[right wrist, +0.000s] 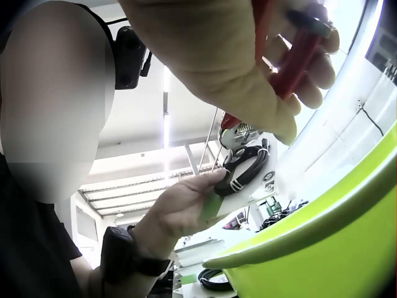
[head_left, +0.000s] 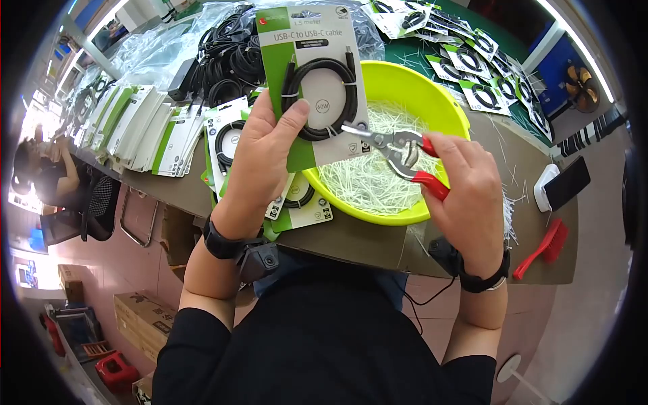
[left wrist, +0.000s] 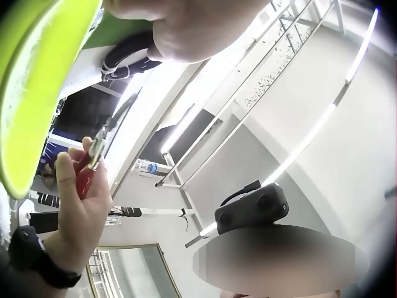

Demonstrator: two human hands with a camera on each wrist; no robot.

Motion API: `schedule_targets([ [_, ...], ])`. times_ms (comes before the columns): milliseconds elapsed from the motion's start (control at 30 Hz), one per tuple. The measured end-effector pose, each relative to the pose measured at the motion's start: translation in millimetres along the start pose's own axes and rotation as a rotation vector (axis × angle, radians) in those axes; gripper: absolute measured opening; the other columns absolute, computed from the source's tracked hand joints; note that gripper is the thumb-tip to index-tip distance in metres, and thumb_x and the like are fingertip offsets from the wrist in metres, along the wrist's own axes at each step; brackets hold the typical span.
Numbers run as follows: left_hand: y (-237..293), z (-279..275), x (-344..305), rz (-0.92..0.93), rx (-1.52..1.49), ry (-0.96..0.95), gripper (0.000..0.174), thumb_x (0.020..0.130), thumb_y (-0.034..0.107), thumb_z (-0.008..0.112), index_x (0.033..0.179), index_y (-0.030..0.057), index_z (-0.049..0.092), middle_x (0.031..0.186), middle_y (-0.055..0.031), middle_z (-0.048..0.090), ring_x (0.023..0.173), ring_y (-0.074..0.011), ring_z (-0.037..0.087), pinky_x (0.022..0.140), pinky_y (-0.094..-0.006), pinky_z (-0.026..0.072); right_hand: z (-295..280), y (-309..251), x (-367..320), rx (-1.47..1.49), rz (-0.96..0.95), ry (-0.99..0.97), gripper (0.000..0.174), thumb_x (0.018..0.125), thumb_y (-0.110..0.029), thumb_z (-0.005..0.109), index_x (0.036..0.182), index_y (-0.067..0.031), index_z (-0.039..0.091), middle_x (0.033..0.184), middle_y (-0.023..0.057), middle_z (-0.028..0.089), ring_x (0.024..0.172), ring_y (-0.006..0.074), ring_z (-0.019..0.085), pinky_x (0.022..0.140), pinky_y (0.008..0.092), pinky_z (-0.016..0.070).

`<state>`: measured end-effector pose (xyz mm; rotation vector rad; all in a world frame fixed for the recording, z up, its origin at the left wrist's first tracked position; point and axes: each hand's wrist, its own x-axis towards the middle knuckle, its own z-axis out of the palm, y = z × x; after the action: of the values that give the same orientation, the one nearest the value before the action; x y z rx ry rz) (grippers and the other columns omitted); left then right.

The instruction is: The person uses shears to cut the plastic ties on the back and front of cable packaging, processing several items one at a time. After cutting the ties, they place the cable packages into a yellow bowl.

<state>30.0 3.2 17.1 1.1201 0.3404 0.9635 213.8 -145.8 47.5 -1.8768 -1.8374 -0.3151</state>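
My left hand grips the lower left edge of a green and white card, thumb on its front. A coiled black cable is fastened to the card with white ties. In my right hand are cutters with red handles, their metal tips at the coil's lower right. The right wrist view shows the right hand curled round the red handles, and the left hand holding the card beyond. In the left wrist view the cutters point up toward the coil.
Behind the card stands a yellow-green basin holding many white tie pieces. Stacked cards and loose black cables lie at left and back, carded cables at back right. A red brush and a phone on a stand lie right.
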Motion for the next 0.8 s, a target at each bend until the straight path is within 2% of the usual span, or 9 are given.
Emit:
schedule_targets([
  [100, -2.3, 1.4, 0.0, 0.062, 0.106, 0.026, 0.03, 0.095, 0.008, 0.046, 0.124, 0.0008, 0.044, 0.113, -0.0079, 0.057, 0.102, -0.013, 0.055, 0.088, -0.0267, 0.0452, 6.7, -2.1, -1.1, -0.071, -0.022, -0.014, 0.052, 0.062, -0.006, 0.071, 0.112, -0.0057, 0.058, 0.099, 0.0131, 0.06, 0.088, 0.0323, 0.055, 0.078, 0.0413, 0.0444],
  [167, -3.8, 2.4, -0.8, 0.094, 0.164, 0.04, 0.029, 0.096, 0.008, 0.046, 0.124, 0.0009, 0.044, 0.113, -0.0078, 0.057, 0.101, -0.0128, 0.055, 0.088, -0.0264, 0.0452, 6.6, -4.9, -0.5, -0.099, -0.031, -0.012, 0.051, 0.063, -0.007, 0.072, 0.112, -0.0058, 0.058, 0.097, 0.0129, 0.06, 0.087, 0.0314, 0.056, 0.077, 0.0406, 0.0447],
  [267, -8.3, 3.2, -2.9, 0.286, 0.481, 0.032, 0.028, 0.096, 0.007, 0.046, 0.123, 0.0008, 0.045, 0.113, -0.0076, 0.057, 0.099, -0.0122, 0.054, 0.087, -0.0257, 0.0446, 6.8, -6.5, 0.9, -0.156, -0.047, -0.006, 0.049, 0.065, -0.007, 0.072, 0.112, -0.0061, 0.058, 0.094, 0.0123, 0.061, 0.084, 0.0298, 0.057, 0.075, 0.0392, 0.0454],
  [367, -12.7, 1.3, -3.5, 0.277, 0.474, 0.047, 0.027, 0.096, 0.008, 0.045, 0.123, 0.001, 0.045, 0.113, -0.0077, 0.056, 0.099, -0.0127, 0.055, 0.087, -0.0268, 0.0459, 7.7, -1.2, -0.5, -0.096, -0.008, -0.131, 0.045, 0.067, -0.006, 0.071, 0.11, -0.006, 0.059, 0.088, 0.0124, 0.061, 0.078, 0.0297, 0.058, 0.072, 0.0368, 0.0465],
  [433, -11.4, 3.6, -2.8, 0.274, 0.466, 0.05, 0.027, 0.096, 0.008, 0.045, 0.122, 0.0012, 0.045, 0.113, -0.0078, 0.056, 0.099, -0.013, 0.055, 0.087, -0.0274, 0.0466, 17.9, 4.7, -1.9, 0.042, 0.028, -0.079, 0.044, 0.067, -0.006, 0.07, 0.11, -0.0057, 0.059, 0.088, 0.0126, 0.061, 0.078, 0.0296, 0.059, 0.071, 0.0362, 0.0471],
  [500, -3.5, 12.0, -1.9, 0.06, 0.013, 0.04, 0.027, 0.096, 0.009, 0.045, 0.122, 0.0015, 0.044, 0.113, -0.008, 0.056, 0.099, -0.0137, 0.056, 0.086, -0.0292, 0.0483, 25.4, 10.5, -0.6, 0.321, 0.09, 0.021, 0.041, 0.069, -0.004, 0.069, 0.109, -0.005, 0.059, 0.087, 0.013, 0.062, 0.077, 0.0294, 0.06, 0.07, 0.035, 0.0482],
  [533, -2.8, 15.0, -2.5, -0.053, -0.212, 0.034, 0.027, 0.096, 0.009, 0.045, 0.122, 0.0016, 0.044, 0.113, -0.0081, 0.056, 0.099, -0.0141, 0.057, 0.086, -0.03, 0.0491, 25.7, 8.3, 0.5, 0.316, 0.092, 0.019, 0.041, 0.069, -0.004, 0.069, 0.109, -0.005, 0.059, 0.087, 0.013, 0.062, 0.077, 0.0294, 0.06, 0.07, 0.035, 0.0482],
  [633, -6.7, 23.5, -3.9, -0.028, -0.21, 0.049, 0.027, 0.097, 0.01, 0.045, 0.122, 0.002, 0.043, 0.113, -0.0087, 0.056, 0.099, -0.0151, 0.058, 0.086, -0.0318, 0.0505, 28.2, -13.5, 10.7, 0.364, 0.056, 0.212, 0.04, 0.069, -0.002, 0.067, 0.108, -0.0039, 0.058, 0.091, 0.0138, 0.063, 0.081, 0.0292, 0.063, 0.072, 0.0347, 0.0495],
  [800, -15.1, 37.9, -13.5, 0.07, -0.164, 0.087, 0.027, 0.097, 0.011, 0.045, 0.122, 0.0027, 0.042, 0.113, -0.0091, 0.055, 0.099, -0.0141, 0.056, 0.086, -0.03, 0.049, 34.4, -29.1, 14.4, 0.205, 0.02, 0.327, 0.04, 0.069, -0.001, 0.067, 0.108, -0.0022, 0.058, 0.093, 0.0149, 0.063, 0.082, 0.0285, 0.064, 0.074, 0.0352, 0.05],
])
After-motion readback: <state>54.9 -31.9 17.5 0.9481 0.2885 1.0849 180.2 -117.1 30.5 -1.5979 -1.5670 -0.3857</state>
